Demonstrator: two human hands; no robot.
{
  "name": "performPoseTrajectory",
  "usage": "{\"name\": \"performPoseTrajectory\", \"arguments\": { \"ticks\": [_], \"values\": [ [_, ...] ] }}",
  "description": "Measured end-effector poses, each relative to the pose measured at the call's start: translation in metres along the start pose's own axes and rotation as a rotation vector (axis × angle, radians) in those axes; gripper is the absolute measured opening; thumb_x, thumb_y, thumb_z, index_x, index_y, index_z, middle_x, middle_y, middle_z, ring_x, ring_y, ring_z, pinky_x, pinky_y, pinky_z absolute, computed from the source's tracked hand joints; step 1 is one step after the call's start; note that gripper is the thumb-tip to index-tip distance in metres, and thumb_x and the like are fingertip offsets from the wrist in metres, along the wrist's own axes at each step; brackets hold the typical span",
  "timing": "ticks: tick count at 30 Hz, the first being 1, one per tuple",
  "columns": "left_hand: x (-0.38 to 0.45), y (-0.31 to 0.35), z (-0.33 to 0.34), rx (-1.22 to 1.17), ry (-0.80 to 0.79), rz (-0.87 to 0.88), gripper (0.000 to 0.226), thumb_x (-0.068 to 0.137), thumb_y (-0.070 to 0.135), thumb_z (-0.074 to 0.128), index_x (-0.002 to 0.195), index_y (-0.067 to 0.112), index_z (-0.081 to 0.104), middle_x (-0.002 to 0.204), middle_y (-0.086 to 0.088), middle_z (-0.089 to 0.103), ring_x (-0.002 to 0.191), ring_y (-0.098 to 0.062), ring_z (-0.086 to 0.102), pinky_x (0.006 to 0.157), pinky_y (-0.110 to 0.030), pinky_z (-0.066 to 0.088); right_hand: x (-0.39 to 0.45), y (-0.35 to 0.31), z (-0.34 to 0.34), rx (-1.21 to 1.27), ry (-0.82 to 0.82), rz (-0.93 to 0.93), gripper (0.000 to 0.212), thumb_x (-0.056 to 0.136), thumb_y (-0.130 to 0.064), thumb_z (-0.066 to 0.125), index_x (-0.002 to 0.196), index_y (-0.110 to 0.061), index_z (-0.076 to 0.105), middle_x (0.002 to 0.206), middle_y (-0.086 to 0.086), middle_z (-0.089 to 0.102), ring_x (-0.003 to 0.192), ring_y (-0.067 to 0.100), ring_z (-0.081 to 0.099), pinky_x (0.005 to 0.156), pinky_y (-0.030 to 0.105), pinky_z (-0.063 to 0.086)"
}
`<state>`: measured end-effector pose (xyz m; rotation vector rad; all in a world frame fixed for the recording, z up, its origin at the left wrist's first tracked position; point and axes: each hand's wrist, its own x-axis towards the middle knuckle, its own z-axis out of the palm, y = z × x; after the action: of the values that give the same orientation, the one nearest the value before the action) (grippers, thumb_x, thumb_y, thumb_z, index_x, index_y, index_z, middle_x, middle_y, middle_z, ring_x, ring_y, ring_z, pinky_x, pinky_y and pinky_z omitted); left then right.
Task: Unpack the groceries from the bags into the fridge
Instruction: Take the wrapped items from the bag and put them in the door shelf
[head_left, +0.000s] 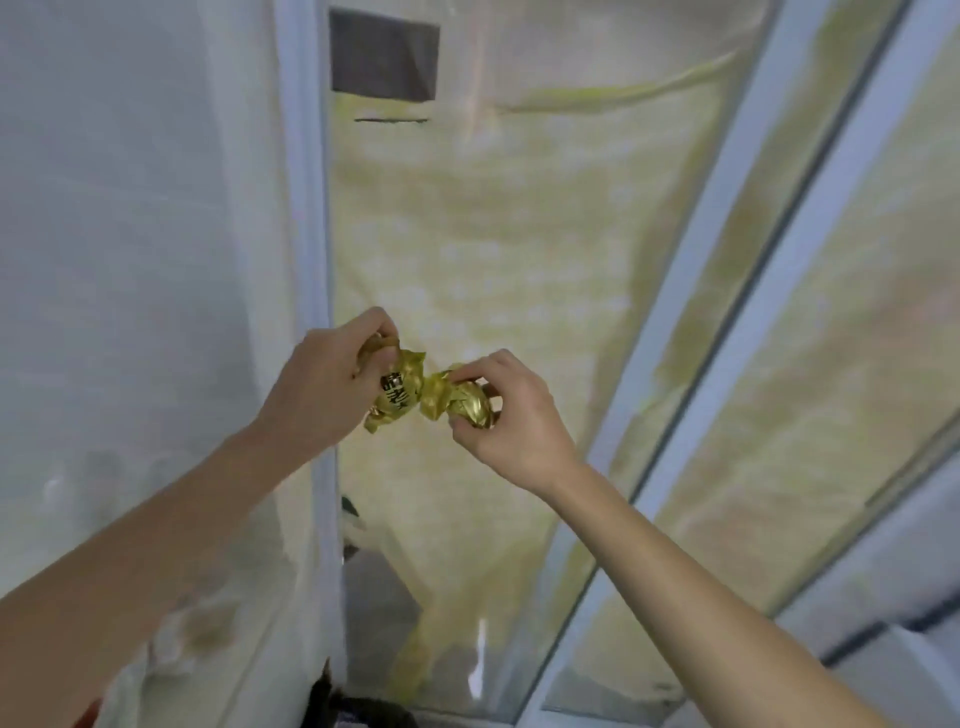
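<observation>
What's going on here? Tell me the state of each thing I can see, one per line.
Gold foil packet: crumpled, held in the air between both hands.
Left hand: fingers curled, gripping the packet's left end.
Right hand: fingertips pinching the packet's right end.
White frame: upright; blurred translucent yellowish panel beside it. Whether this is the fridge, I cannot tell.

I seem to be indoors, probably in a home, though the blur leaves me unsure. I see a pale wall (130, 208), white frames (306, 208) like a window's or door's, and a yellowish translucent sheet (519, 234) over the panes.
</observation>
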<state>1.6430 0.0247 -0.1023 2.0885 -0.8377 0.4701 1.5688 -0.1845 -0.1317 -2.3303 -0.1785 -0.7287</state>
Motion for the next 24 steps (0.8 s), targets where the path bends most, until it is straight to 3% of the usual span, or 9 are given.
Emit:
{"name": "performPoseTrajectory", "arguments": {
  "ticks": [7,13,24],
  "values": [
    [0.078,0.111,0.112,-0.191,-0.162,0.217,0.013,0.097,0.016,0.061,0.092,0.028,0.056,0.068,-0.004,0.061,0.061,-0.031,0.06,0.061,-0.047,0.053,-0.035,0.04,-0.151,-0.214,0.266,0.19,0.038,0.073,-0.017,0.078,0.109,-0.027,0.073,0.106,-0.006,0.062,0.089,0.015,0.067,0.083,0.04,0.058],
    [0.109,0.2,0.183,-0.395,-0.304,0.406,0.015,0.097,0.016,0.061,0.091,0.029,0.056,0.073,0.001,0.064,0.07,-0.027,0.059,0.069,-0.042,0.051,-0.089,0.046,-0.246,-0.449,0.442,0.366,0.037,0.074,-0.018,0.077,0.11,-0.027,0.073,0.107,-0.004,0.06,0.09,0.018,0.066,0.086,0.044,0.058],
    [0.093,0.396,0.256,-0.754,-0.549,0.756,0.011,0.096,0.016,0.066,0.092,0.025,0.061,0.081,-0.002,0.068,0.074,-0.027,0.061,0.067,-0.038,0.045,-0.208,-0.043,-0.36,-0.914,0.655,0.739,0.034,0.078,-0.017,0.073,0.111,-0.023,0.071,0.104,-0.005,0.057,0.091,0.02,0.061,0.082,0.046,0.055]
  ]
}}
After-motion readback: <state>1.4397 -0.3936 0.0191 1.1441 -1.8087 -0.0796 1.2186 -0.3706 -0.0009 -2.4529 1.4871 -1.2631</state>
